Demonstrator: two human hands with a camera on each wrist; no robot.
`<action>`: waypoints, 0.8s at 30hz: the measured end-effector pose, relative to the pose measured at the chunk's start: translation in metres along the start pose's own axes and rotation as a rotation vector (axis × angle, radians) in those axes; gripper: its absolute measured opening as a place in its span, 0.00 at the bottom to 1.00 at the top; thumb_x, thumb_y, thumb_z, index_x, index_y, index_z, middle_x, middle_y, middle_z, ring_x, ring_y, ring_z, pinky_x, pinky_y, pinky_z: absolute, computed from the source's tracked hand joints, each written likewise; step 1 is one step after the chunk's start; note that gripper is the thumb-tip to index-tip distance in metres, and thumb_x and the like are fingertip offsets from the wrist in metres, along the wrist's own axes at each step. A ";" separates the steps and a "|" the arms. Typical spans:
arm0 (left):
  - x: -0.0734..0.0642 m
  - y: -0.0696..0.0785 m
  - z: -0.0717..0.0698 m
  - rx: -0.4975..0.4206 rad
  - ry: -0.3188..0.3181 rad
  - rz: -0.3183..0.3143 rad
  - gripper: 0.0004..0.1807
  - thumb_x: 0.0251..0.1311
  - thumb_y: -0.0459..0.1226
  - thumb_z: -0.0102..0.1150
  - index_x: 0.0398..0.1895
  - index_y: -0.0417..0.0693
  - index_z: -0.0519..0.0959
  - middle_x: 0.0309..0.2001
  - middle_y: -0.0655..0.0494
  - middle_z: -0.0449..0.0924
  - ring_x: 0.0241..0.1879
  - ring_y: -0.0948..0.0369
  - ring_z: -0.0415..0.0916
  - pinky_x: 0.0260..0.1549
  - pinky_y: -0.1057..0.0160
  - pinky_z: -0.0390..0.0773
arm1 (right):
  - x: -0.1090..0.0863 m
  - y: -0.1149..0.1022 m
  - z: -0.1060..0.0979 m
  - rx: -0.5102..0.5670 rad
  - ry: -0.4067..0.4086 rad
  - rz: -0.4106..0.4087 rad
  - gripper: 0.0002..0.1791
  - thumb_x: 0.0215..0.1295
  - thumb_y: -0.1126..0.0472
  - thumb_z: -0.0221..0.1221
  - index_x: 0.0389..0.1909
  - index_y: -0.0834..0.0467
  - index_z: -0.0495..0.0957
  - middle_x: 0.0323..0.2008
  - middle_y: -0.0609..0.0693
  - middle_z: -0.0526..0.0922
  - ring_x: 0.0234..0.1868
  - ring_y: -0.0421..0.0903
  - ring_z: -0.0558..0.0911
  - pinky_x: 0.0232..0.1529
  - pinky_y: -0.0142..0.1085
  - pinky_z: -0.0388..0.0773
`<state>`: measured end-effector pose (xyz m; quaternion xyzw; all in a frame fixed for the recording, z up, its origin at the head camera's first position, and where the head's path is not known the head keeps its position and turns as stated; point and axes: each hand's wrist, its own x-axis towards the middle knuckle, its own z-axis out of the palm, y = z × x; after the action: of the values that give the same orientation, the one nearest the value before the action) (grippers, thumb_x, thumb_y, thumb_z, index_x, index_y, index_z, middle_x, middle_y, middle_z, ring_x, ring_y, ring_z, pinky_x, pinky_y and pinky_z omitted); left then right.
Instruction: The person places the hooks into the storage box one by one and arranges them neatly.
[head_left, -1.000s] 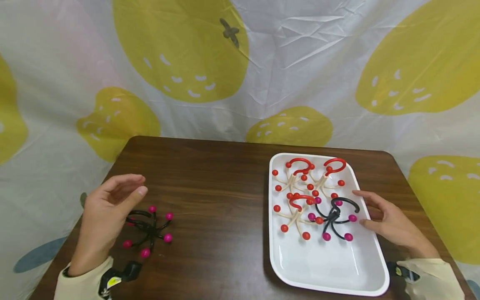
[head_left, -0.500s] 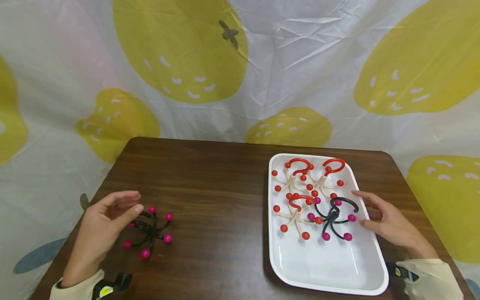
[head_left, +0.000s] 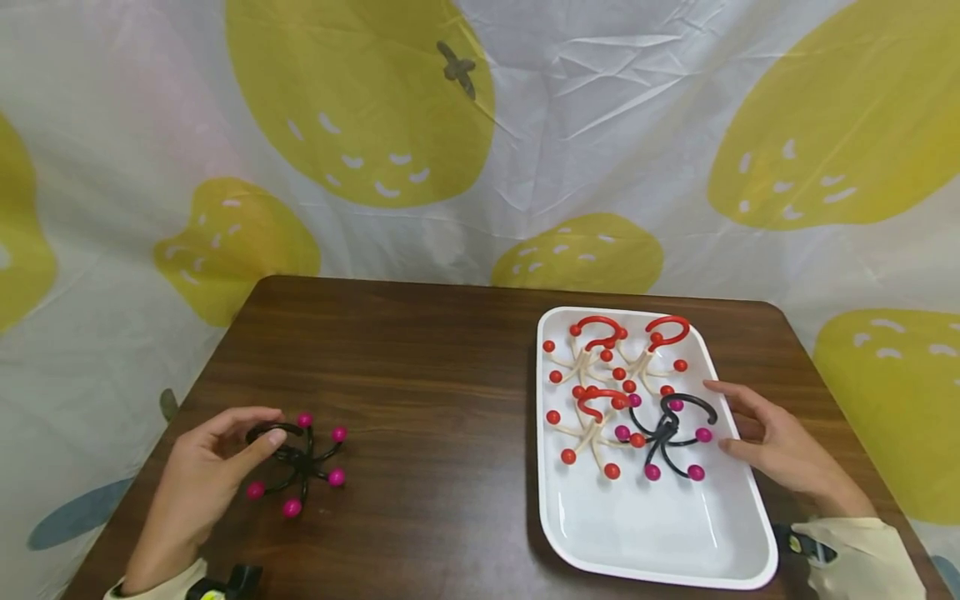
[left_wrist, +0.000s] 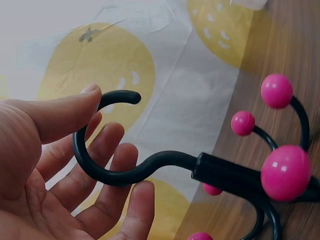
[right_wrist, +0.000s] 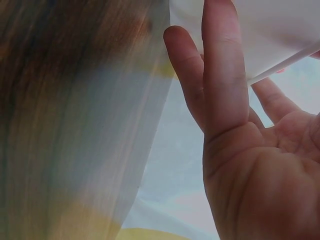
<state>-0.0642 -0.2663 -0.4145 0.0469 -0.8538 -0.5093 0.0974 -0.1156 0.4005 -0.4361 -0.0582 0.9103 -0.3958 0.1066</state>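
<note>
A black claw-shaped massager with pink ball tips and a hooked handle rests on the brown table at the left. My left hand is at its hook, the thumb on one side and curled fingers behind. In the left wrist view the hook runs between thumb and fingers. On the right, my right hand touches the side rim of a white tray with extended fingers. Seen from the right wrist, fingers lie against the tray's outer wall.
Inside the tray sit three cream massagers with red hooks and red balls, including a front one, and a black massager with magenta balls. The wooden table meets a white curtain with yellow fruit prints behind.
My left hand has come down to the black massager's hook, its thumb and fingers closing around it. The right hand stays at the tray's rim.
</note>
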 end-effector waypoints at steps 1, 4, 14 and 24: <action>0.000 0.000 0.000 0.002 0.002 -0.004 0.18 0.66 0.38 0.73 0.56 0.41 0.86 0.46 0.80 0.86 0.52 0.77 0.77 0.49 0.82 0.72 | 0.000 0.000 0.000 0.004 -0.001 0.005 0.44 0.68 0.69 0.65 0.82 0.60 0.56 0.77 0.75 0.58 0.65 0.83 0.73 0.43 0.52 0.90; -0.001 -0.001 0.001 0.000 0.013 -0.015 0.17 0.66 0.38 0.73 0.56 0.41 0.86 0.46 0.80 0.86 0.52 0.77 0.78 0.50 0.83 0.72 | 0.000 0.001 0.001 0.015 -0.001 0.016 0.45 0.68 0.68 0.65 0.82 0.60 0.56 0.77 0.76 0.57 0.66 0.83 0.72 0.43 0.53 0.90; -0.003 0.000 0.001 0.040 0.021 -0.051 0.19 0.66 0.40 0.74 0.57 0.44 0.87 0.46 0.82 0.85 0.49 0.74 0.77 0.46 0.80 0.74 | 0.000 0.002 0.001 0.026 0.008 0.000 0.44 0.68 0.68 0.65 0.82 0.61 0.56 0.76 0.75 0.59 0.65 0.82 0.74 0.42 0.51 0.91; 0.001 0.008 0.002 0.030 0.018 -0.014 0.19 0.66 0.39 0.74 0.57 0.43 0.87 0.45 0.78 0.87 0.45 0.73 0.81 0.43 0.78 0.80 | 0.001 0.001 0.003 -0.004 0.007 0.025 0.45 0.68 0.66 0.66 0.82 0.59 0.56 0.76 0.75 0.60 0.65 0.81 0.74 0.42 0.52 0.91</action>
<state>-0.0658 -0.2609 -0.4081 0.0591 -0.8600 -0.4967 0.1007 -0.1159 0.3991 -0.4391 -0.0455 0.9122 -0.3926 0.1084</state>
